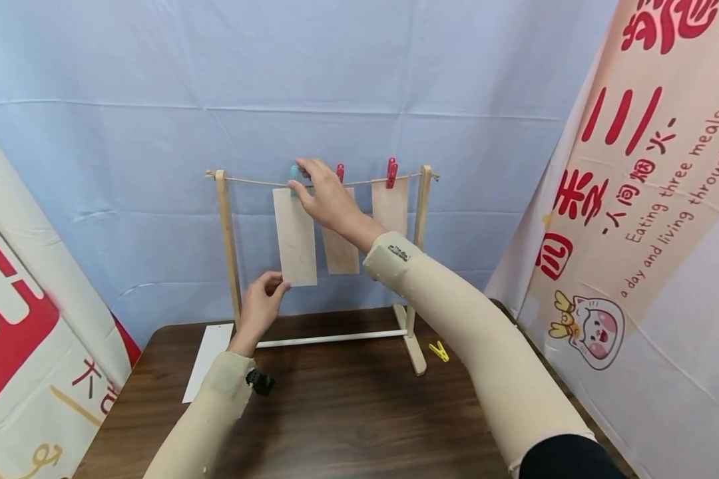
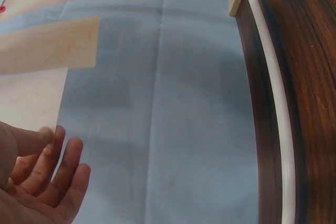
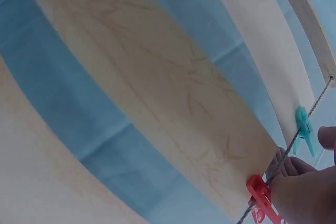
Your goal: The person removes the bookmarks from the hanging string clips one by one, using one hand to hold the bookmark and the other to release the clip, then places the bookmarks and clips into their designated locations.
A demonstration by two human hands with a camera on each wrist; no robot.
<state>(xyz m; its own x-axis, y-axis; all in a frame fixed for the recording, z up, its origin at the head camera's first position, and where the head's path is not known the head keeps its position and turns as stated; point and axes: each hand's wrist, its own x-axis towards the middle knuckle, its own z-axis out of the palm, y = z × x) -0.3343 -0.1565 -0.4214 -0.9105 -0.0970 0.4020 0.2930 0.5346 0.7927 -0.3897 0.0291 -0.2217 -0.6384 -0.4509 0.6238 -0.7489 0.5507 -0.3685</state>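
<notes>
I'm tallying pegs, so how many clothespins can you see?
4: a teal clothespin and two red clothespins on the string, a yellow clothespin on the table. The right hand may hide more.

Three pale, faintly grained wooden strips (image 1: 296, 236) hang under one teal plastic clothespin (image 1: 294, 174) and two red plastic clothespins (image 1: 391, 172). The dark brown wooden desk (image 1: 347, 406) carries a yellow plastic clothespin (image 1: 438, 350) near its right edge and a white paper sheet (image 1: 207, 359) near its left edge.

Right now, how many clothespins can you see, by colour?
Red clothespins: 2, both on the string, with the second beside the right hand.
Teal clothespin: 1, on the string at the right hand's fingers.
Yellow clothespin: 1, lying on the table.
Total: 4.
</notes>
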